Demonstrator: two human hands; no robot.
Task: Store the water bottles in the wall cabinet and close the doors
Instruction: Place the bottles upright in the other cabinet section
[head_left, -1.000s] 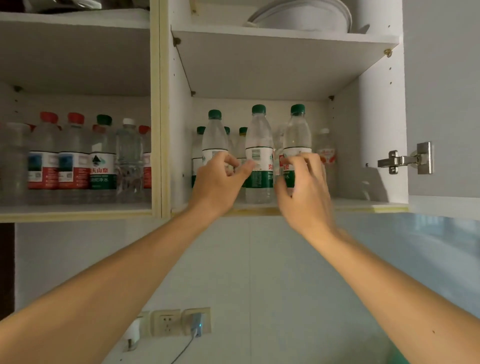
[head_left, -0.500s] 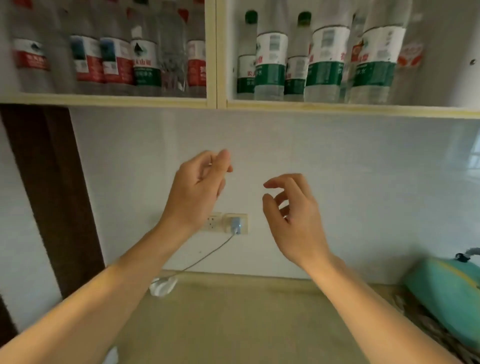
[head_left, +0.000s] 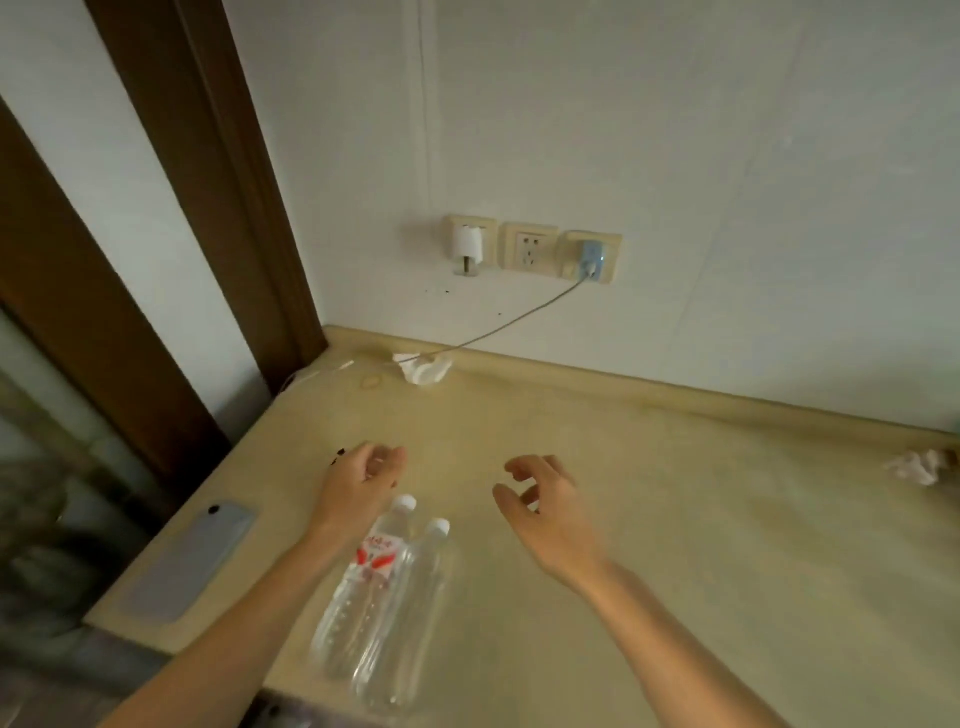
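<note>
Water bottles (head_left: 384, 597), 2 clear, lying side by side at counter (head_left: 675, 519) front edge, caps toward wall, left hand (head_left: 358, 488) & right hand (head_left: 545, 514) above, fingers loosely curled, holding nothing, phone (head_left: 187, 561) at left edge.

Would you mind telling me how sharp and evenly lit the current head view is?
Head view: dim, warm light; wide-angle bending bows the brown door frame; left hand, right hand and two clear water bottles are softly blurred; the left edge is smeared; no hard glare on the beige countertop.
</note>
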